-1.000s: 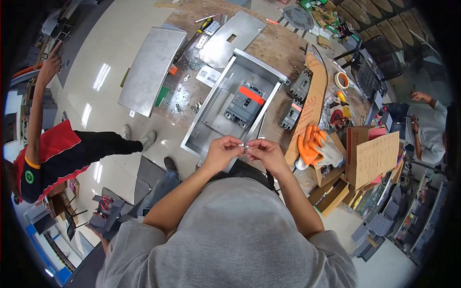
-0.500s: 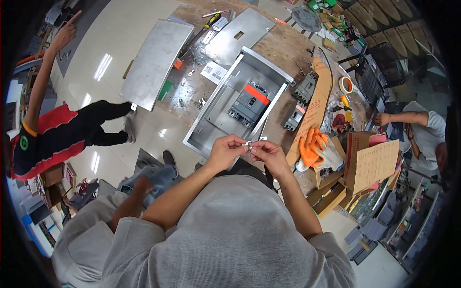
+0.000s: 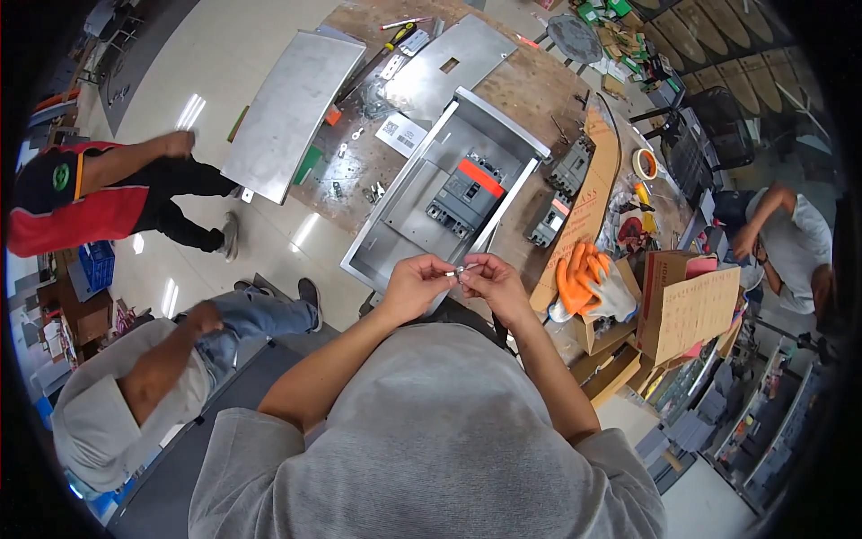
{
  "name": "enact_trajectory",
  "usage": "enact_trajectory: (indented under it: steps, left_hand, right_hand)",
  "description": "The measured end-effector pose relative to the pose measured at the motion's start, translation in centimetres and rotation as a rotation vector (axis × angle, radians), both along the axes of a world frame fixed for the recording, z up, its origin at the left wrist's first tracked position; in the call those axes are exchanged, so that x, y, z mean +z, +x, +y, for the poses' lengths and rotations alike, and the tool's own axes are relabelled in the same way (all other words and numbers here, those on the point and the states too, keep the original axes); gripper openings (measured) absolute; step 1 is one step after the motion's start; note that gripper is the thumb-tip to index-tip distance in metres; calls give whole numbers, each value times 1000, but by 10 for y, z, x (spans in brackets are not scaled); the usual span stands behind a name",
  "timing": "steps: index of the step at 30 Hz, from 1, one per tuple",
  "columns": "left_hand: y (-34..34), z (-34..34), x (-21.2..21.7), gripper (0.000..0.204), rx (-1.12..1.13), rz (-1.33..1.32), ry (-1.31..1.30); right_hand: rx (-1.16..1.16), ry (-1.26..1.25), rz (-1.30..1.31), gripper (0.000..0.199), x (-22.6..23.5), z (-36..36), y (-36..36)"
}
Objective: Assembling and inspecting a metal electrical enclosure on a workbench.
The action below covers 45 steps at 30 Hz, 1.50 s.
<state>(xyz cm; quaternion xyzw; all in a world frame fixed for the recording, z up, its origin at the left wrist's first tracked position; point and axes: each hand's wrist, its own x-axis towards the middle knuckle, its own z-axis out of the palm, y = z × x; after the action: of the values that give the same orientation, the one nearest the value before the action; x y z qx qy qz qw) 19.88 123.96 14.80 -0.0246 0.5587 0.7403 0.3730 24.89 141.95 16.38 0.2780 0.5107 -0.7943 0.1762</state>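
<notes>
The person's left hand [image 3: 417, 287] and right hand [image 3: 498, 290] are meeting at the near end of an open metal box [image 3: 505, 126], each grip closing thumb and fingertips on a small metal piece [image 3: 460, 271], which the fingers are partly hiding. It is looking light, stiff and hardly fragile, though probably slippery, being small and shiny, so opposite ends are offering the surest hold, with fingertips pinching rather than the palm wrapping.

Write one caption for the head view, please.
Left hand and right hand hold small shiny hardware near a metal box containing a breaker.
</notes>
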Motion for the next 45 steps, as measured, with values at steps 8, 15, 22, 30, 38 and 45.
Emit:
enact_trajectory:
  steps: [8,15,22,30,38,45]
  left_hand:
    - [-4,-6,2,13,-166,0,-130]
    - [-2,-13,-11,15,-276,321,-347]
    - [-13,-22,-23,13,63,-207,-152]
    - [-19,-27,-48,9,117,-290,-71]
    - [-21,-25,-67,10,229,-316,-123]
    - [-24,-10,-97,14,460,-513,-99]
  right_hand:
    - [126,19,-42,12,-15,4,8]
    - [38,118,-121,19,-30,1,8]
    - [114,1124,-225,37,-116,20,18]
    - [328,1365,-65,39,-168,29,30]
    - [-122,646,-149,18,-94,55,55]
    - [-181,922,91,30,27,48,52]
